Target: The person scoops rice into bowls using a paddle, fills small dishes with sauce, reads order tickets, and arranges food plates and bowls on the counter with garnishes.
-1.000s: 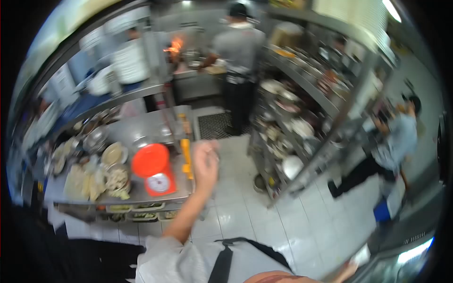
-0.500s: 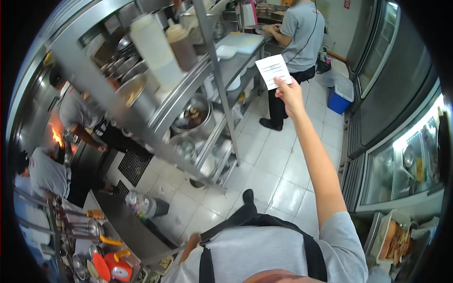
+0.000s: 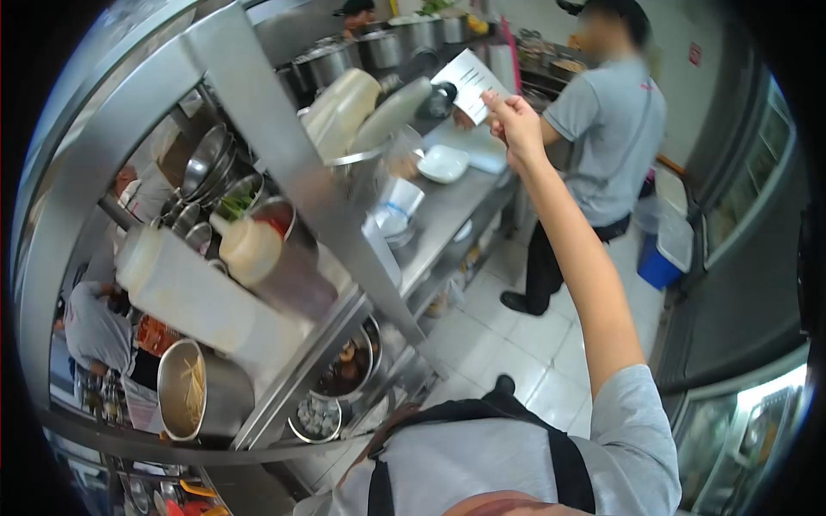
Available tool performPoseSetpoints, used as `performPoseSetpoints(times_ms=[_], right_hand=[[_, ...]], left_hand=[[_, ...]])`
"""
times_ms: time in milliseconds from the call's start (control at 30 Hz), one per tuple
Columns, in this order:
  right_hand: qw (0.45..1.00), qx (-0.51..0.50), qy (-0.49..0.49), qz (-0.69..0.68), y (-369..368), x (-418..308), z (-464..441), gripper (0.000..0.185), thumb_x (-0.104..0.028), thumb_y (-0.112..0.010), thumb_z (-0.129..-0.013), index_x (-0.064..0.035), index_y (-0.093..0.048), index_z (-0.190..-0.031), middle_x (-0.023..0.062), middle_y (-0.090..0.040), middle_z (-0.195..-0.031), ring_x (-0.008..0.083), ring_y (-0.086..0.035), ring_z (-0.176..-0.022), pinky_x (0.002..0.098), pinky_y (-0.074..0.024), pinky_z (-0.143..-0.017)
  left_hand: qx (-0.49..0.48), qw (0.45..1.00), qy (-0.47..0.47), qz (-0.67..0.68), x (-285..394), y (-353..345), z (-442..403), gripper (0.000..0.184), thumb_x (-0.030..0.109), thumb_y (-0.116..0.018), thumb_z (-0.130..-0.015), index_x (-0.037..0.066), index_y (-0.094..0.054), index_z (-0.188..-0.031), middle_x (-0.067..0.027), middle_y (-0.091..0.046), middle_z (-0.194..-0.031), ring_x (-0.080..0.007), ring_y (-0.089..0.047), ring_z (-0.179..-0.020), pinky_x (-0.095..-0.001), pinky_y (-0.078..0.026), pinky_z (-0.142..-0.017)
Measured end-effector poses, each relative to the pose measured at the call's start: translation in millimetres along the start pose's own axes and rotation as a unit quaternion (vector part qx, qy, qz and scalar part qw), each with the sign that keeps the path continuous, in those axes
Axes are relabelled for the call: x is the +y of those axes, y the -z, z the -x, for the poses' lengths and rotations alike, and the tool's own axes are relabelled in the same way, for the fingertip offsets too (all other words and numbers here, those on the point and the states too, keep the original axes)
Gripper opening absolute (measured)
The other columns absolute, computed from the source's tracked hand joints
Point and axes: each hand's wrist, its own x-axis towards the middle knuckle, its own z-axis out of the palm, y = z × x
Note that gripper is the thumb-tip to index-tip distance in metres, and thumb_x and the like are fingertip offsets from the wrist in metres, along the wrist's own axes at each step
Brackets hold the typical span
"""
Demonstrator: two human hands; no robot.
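In the head view my right hand (image 3: pixel 514 127) is raised at the end of my outstretched arm, pinching the lower corner of a white paper slip (image 3: pixel 467 84). Lines of dark print show on the slip. Behind it lie a steel counter (image 3: pixel 456 202) and a white dish (image 3: pixel 443 164). My left hand is out of sight; only part of that arm's side shows low beside my body, near the steel shelf.
A steel shelf (image 3: pixel 323 181) at the left holds squeeze bottles (image 3: pixel 249 249) and a steel pot (image 3: pixel 185 387). A co-worker (image 3: pixel 615 129) stands beyond my hand at the counter. A blue bin (image 3: pixel 662 258) and glass-door fridges (image 3: pixel 748 430) are at the right.
The view has swung right from the stoves and the orange scale, and come closer to the shelf and co-worker. My right hand with the slip is now raised in front.
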Motion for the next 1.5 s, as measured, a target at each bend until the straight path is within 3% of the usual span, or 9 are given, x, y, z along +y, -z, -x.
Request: performPoseSetpoints(times_ms=[467, 767, 933, 1033, 1167, 1200, 1233, 1300, 1500], right_hand=[[0.970, -0.016, -0.117, -0.213, -55, 80, -507, 0.021, -0.024, -0.073, -0.080, -0.0118, -0.056, -0.077, -0.0017, -0.051, -0.055, 0.0076, -0.045, -0.044, 0.0203, -0.0389, -0.038], [0.964, -0.028, -0.102, -0.244, -59, 89, -640, 0.025, -0.031, -0.075, -0.078, -0.0130, -0.057, -0.075, -0.0026, -0.053, -0.057, 0.0066, -0.046, -0.044, 0.0177, -0.0391, -0.037], [0.958, 0.141, 0.126, -0.215, -34, 99, -548, 0.017, -0.009, -0.063, -0.078, -0.0040, -0.060, -0.094, 0.0059, -0.058, -0.074, 0.0164, -0.054, -0.061, 0.0278, -0.0469, -0.052], [0.912, -0.128, 0.122, -0.370, -9, 117, -427, 0.007, 0.000, -0.051, -0.081, -0.0030, -0.050, -0.087, 0.0085, -0.054, -0.077, 0.0183, -0.051, -0.068, 0.0303, -0.0465, -0.059], [0.689, -0.471, 0.009, -0.550, -13, 75, -216, 0.033, -0.013, -0.044, -0.089, -0.0141, -0.027, -0.060, -0.0007, -0.026, -0.057, 0.0118, -0.023, -0.053, 0.0277, -0.0244, -0.050], [0.740, -0.443, 0.040, -0.505, -12, 56, -160, 0.031, -0.014, -0.046, -0.085, -0.0133, -0.028, -0.060, -0.0008, -0.027, -0.057, 0.0119, -0.023, -0.053, 0.0263, -0.0251, -0.052], [0.693, -0.462, 0.048, -0.551, -10, 62, -128, 0.017, -0.012, -0.050, -0.075, -0.0123, -0.039, -0.062, -0.0012, -0.029, -0.060, 0.0131, -0.025, -0.057, 0.0293, -0.0231, -0.055], [0.643, -0.477, 0.212, -0.560, -38, 1, -35, 0.022, -0.023, -0.060, -0.087, -0.0074, -0.057, -0.102, 0.0016, -0.054, -0.079, 0.0159, -0.051, -0.060, 0.0295, -0.0433, -0.051], [0.638, -0.278, 0.221, -0.683, -85, -109, 148, 0.024, -0.025, -0.057, -0.089, -0.0078, -0.053, -0.105, 0.0012, -0.052, -0.085, 0.0098, -0.048, -0.066, 0.0233, -0.0409, -0.049]], left_hand=[[0.261, 0.877, 0.389, 0.104, 12, -13, 42, 0.033, 0.028, -0.056, -0.080, 0.011, -0.066, -0.107, -0.0171, -0.064, -0.105, -0.0338, -0.060, -0.094, -0.0432, -0.046, -0.085], [0.329, 0.822, 0.404, 0.231, 84, -77, -26, 0.032, 0.028, -0.055, -0.080, 0.011, -0.066, -0.106, -0.0176, -0.064, -0.103, -0.0338, -0.061, -0.093, -0.0435, -0.047, -0.084], [0.348, 0.807, 0.413, 0.240, 88, -123, -24, 0.032, 0.027, -0.055, -0.080, 0.011, -0.066, -0.105, -0.0178, -0.065, -0.101, -0.0339, -0.061, -0.092, -0.0437, -0.047, -0.083], [0.340, 0.814, 0.427, 0.199, 85, -205, -28, 0.032, 0.027, -0.055, -0.081, 0.011, -0.067, -0.105, -0.0180, -0.065, -0.101, -0.0339, -0.061, -0.092, -0.0438, -0.047, -0.083], [0.370, 0.828, 0.401, 0.126, 86, -226, -69, 0.031, 0.027, -0.054, -0.081, 0.011, -0.067, -0.105, -0.0182, -0.065, -0.100, -0.0339, -0.061, -0.091, -0.0440, -0.047, -0.082], [0.411, 0.820, 0.377, 0.129, 93, -214, -74, 0.031, 0.027, -0.054, -0.081, 0.011, -0.067, -0.105, -0.0183, -0.065, -0.100, -0.0340, -0.061, -0.091, -0.0440, -0.047, -0.082], [0.469, 0.803, 0.325, 0.170, 123, -191, -68, 0.032, 0.026, -0.054, -0.079, 0.013, -0.067, -0.106, -0.0203, -0.064, -0.097, -0.0343, -0.061, -0.091, -0.0439, -0.048, -0.081], [0.509, 0.779, 0.268, 0.249, 140, -172, -65, 0.033, 0.018, -0.057, -0.075, 0.012, -0.066, -0.107, -0.0179, -0.066, -0.088, -0.0311, -0.063, -0.083, -0.0417, -0.048, -0.077], [0.555, 0.751, 0.222, 0.280, 131, -245, 21, 0.037, 0.017, -0.054, -0.078, 0.011, -0.062, -0.114, -0.0149, -0.068, -0.088, -0.0272, -0.065, -0.078, -0.0376, -0.050, -0.075]])
